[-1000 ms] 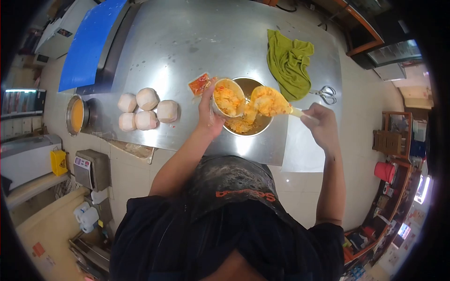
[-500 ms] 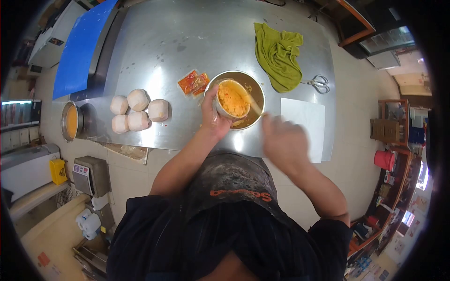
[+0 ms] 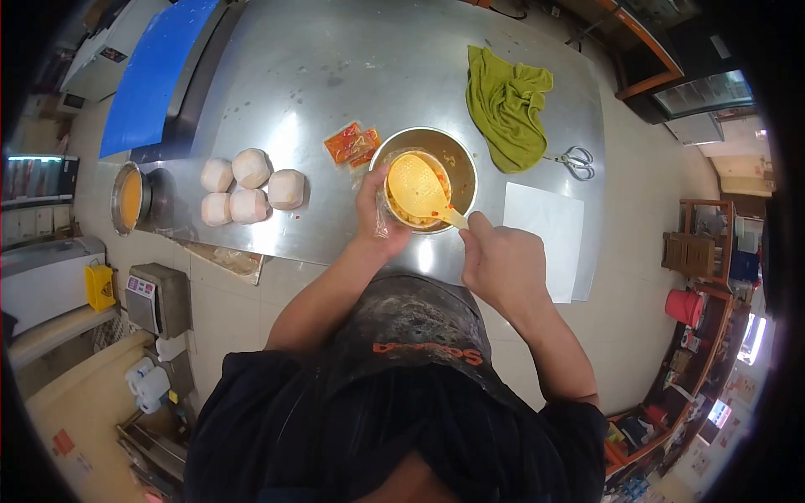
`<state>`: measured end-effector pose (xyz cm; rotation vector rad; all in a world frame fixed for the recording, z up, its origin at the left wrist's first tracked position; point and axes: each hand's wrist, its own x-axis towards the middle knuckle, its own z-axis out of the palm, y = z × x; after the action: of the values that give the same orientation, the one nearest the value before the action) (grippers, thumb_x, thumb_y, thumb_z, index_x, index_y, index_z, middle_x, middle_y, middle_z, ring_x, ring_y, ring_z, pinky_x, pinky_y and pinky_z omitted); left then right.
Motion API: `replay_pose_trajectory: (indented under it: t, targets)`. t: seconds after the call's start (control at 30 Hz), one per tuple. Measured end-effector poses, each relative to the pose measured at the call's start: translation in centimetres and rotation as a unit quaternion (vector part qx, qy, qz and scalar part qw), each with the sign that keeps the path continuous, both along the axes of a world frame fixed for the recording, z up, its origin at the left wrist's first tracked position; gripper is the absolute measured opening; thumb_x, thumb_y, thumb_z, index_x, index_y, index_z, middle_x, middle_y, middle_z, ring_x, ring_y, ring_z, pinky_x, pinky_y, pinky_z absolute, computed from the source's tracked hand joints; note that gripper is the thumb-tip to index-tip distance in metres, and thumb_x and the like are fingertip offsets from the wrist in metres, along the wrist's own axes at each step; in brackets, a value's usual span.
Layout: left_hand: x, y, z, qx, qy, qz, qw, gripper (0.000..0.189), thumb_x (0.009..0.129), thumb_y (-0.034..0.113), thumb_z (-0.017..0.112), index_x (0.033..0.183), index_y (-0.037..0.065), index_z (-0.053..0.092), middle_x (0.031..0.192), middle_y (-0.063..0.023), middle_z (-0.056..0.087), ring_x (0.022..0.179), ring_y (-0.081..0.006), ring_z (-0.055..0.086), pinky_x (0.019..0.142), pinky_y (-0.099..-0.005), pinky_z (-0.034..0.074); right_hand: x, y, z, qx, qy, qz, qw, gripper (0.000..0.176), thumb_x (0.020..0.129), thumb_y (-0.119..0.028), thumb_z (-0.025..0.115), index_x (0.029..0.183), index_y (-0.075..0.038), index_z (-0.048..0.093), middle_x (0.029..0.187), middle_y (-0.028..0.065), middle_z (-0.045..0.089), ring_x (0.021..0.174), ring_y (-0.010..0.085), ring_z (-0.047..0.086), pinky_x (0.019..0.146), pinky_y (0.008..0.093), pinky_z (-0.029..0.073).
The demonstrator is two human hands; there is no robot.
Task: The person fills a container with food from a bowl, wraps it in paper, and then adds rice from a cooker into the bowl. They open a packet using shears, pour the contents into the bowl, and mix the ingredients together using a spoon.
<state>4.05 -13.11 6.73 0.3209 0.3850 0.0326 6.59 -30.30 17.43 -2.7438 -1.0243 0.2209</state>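
Note:
My left hand [image 3: 377, 216] is wrapped around a small cup [image 3: 397, 215] with clear plastic film hanging at its edge. It holds the cup tilted over a round metal bowl [image 3: 464, 155]. My right hand [image 3: 507, 261] grips the handle of a pale yellow rice paddle [image 3: 417, 186], whose broad blade lies across the cup's mouth. Orange-yellow food with red bits shows around the blade; the paddle covers most of the cup's contents. Beyond the bowl's left rim lie small red sauce packets [image 3: 344, 142].
Several round, whitish balls [image 3: 250, 206] sit together on the steel table [image 3: 352, 50]. At the right are a green cloth [image 3: 509, 109], scissors [image 3: 577, 163] and a white sheet [image 3: 542, 239]. A bowl of orange liquid [image 3: 130, 201] stands at the left edge, near a blue board [image 3: 151, 84].
The rice paddle has swung up and left, from the cup's right side to lying over its mouth. My right hand has slowed from a blur. My left hand still holds the cup.

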Motion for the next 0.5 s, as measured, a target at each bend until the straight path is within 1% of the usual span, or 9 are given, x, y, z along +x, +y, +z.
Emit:
replay_pose_trajectory:
  t: [0.07,0.1,0.17,0.2,0.23,0.33,0.37,0.47,0.5]
  targets:
    - [-0.1,0.1,-1.1,0.017,0.008,-0.006,1.000,0.049,0.090,0.041,0.046,0.124,0.007,0.054,0.120,-0.0098,0.060,0.111,-0.0253,0.058,0.096,-0.0431,0.047,0.4,0.0,-0.1,0.000,-0.010,0.016,1.000,0.014,0.087,-0.017,0.061,0.080,-0.007,0.053,0.050,0.0124,0.053,0.045,0.0341,0.055,0.045,0.0440,0.042]
    - [-0.3,0.1,-1.5,-0.001,0.012,0.002,1.000,0.049,0.090,0.041,0.046,0.124,0.007,0.054,0.120,-0.0099,0.060,0.112,-0.0254,0.058,0.096,-0.0435,0.047,0.5,0.0,-0.1,0.000,-0.014,0.024,1.000,0.014,0.088,-0.016,0.060,0.081,-0.006,0.054,0.051,0.0130,0.054,0.045,0.0348,0.055,0.046,0.0443,0.042]
    - [-0.4,0.3,-2.1,-0.038,0.022,0.015,0.999,0.050,0.090,0.042,0.047,0.125,0.007,0.054,0.120,-0.0101,0.060,0.112,-0.0258,0.058,0.096,-0.0441,0.047,1.0,-0.7,1.5,0.048,-0.004,-0.024,0.999,0.012,0.088,-0.015,0.060,0.083,-0.006,0.056,0.053,0.0147,0.055,0.048,0.0367,0.056,0.048,0.0453,0.043]
    - [-0.2,0.5,-1.8,-0.037,0.006,0.019,0.999,0.050,0.090,0.042,0.047,0.125,0.007,0.054,0.121,-0.0100,0.060,0.113,-0.0260,0.058,0.096,-0.0441,0.047,1.4,-0.9,2.4,0.071,0.000,-0.046,0.996,0.011,0.088,-0.015,0.059,0.083,-0.006,0.056,0.054,0.0156,0.056,0.050,0.0376,0.057,0.048,0.0458,0.043]
    - [-0.2,0.5,-1.5,-0.037,-0.009,0.024,0.999,0.050,0.090,0.043,0.047,0.125,0.008,0.054,0.122,-0.0099,0.059,0.113,-0.0263,0.057,0.096,-0.0441,0.047,1.4,-0.9,2.9,0.044,0.037,-0.106,0.993,0.009,0.089,-0.014,0.059,0.085,-0.006,0.058,0.060,0.0194,0.058,0.059,0.0402,0.059,0.053,0.0468,0.044]
    - [0.6,0.9,-1.2,-0.017,-0.018,0.042,0.999,0.052,0.089,0.046,0.047,0.125,0.009,0.055,0.123,-0.0095,0.058,0.114,-0.0270,0.056,0.095,-0.0451,0.047,0.5,0.4,0.0,0.095,0.068,-0.068,0.991,0.011,0.090,-0.015,0.058,0.086,-0.005,0.057,0.063,0.0218,0.058,0.064,0.0410,0.060,0.056,0.0464,0.045]
    - [1.0,1.1,-1.2,-0.006,-0.014,0.049,0.999,0.052,0.089,0.047,0.047,0.124,0.009,0.055,0.123,-0.0094,0.058,0.114,-0.0272,0.056,0.095,-0.0456,0.047,1.2,0.0,-1.2,0.119,0.059,-0.064,0.989,0.014,0.091,-0.016,0.058,0.086,-0.003,0.056,0.064,0.0229,0.058,0.064,0.0411,0.060,0.057,0.0453,0.046]
    - [2.2,2.1,-0.1,0.015,-0.008,0.014,1.000,0.054,0.087,0.051,0.048,0.124,0.012,0.055,0.123,-0.0087,0.057,0.114,-0.0275,0.055,0.093,-0.0467,0.047,3.4,-0.5,1.8,0.165,0.115,-0.133,0.971,0.015,0.091,-0.017,0.058,0.086,-0.002,0.056,0.064,0.0223,0.059,0.060,0.0398,0.060,0.056,0.0446,0.046]
    - [2.3,2.2,1.1,0.013,0.018,0.006,1.000,0.057,0.085,0.055,0.047,0.124,0.014,0.055,0.122,-0.0082,0.056,0.114,-0.0275,0.054,0.089,-0.0474,0.049,3.1,-0.3,2.3,0.174,0.082,-0.120,0.974,0.014,0.089,-0.017,0.060,0.085,-0.004,0.056,0.060,0.0198,0.057,0.056,0.0380,0.059,0.053,0.0444,0.045]
